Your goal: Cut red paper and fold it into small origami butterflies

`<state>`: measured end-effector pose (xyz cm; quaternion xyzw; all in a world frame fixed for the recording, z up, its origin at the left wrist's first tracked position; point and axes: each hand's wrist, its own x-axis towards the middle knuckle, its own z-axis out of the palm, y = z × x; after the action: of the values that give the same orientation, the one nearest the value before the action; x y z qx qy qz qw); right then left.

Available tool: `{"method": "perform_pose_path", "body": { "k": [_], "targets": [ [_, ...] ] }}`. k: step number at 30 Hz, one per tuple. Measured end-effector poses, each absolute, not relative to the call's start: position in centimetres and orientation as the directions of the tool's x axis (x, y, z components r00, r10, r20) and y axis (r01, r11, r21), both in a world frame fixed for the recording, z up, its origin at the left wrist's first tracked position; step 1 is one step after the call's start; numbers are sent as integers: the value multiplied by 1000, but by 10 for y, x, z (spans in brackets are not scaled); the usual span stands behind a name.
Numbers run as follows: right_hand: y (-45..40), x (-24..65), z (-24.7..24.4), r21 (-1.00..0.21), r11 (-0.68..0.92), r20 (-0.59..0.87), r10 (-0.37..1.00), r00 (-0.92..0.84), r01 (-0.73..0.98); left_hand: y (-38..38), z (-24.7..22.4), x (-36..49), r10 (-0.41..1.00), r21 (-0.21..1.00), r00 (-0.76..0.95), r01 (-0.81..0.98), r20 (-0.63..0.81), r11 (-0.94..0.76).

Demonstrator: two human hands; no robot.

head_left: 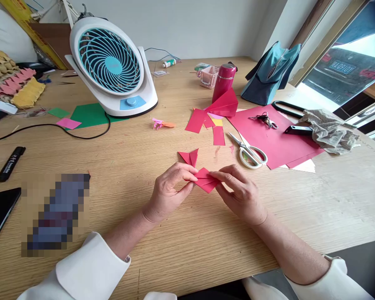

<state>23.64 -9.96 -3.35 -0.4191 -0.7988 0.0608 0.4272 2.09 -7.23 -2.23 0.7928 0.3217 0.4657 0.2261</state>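
Note:
Between my two hands is a small piece of folded red paper (207, 183), roughly diamond-shaped with creased layers. My left hand (171, 187) pinches its left corner between thumb and fingers. At the right corner, my right hand (242, 191) grips it the same way. Just beyond my left fingertips lies another folded red paper piece (190, 157) with pointed ends. White-handled scissors (250, 152) rest to the right, partly on red sheets (268, 129). Cut red paper pieces (196, 121) lie behind my hands.
A white fan (112, 66) stands at the back left, its black cable on the table. Behind the paper are a pink bottle (223, 81) and a blue bag (270, 77). A crumpled cloth (329, 129) lies right; a black marker (11, 163) and phone (1, 212) lie left.

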Motion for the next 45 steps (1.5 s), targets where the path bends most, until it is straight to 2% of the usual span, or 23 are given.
{"method": "perform_pose_path", "body": {
  "k": [6, 10, 16, 21, 31, 45],
  "targets": [
    [-102, 236, -31, -459, 688, 600, 707, -374, 562, -71, -27, 19, 695, 627, 395, 306, 601, -716],
    [-102, 237, -32, -455, 685, 528, 722, -447, 569, -67, -33, 16, 656, 567, 475, 338, 587, -751],
    [-100, 235, -37, -462, 646, 376, 763, -525, 608, -62, -41, 12, 581, 359, 634, 457, 510, -814],
    [-98, 232, -40, -376, 653, 282, 756, -590, 657, -64, -41, 10, 507, 203, 766, 466, 395, -861],
    [-97, 234, -37, -374, 663, 217, 742, -634, 649, -73, -37, 4, 498, 195, 805, 458, 324, -867],
    [-96, 236, -36, -369, 692, 189, 710, -679, 621, -85, -36, 8, 497, 144, 777, 481, 386, -865]
  ]
}}
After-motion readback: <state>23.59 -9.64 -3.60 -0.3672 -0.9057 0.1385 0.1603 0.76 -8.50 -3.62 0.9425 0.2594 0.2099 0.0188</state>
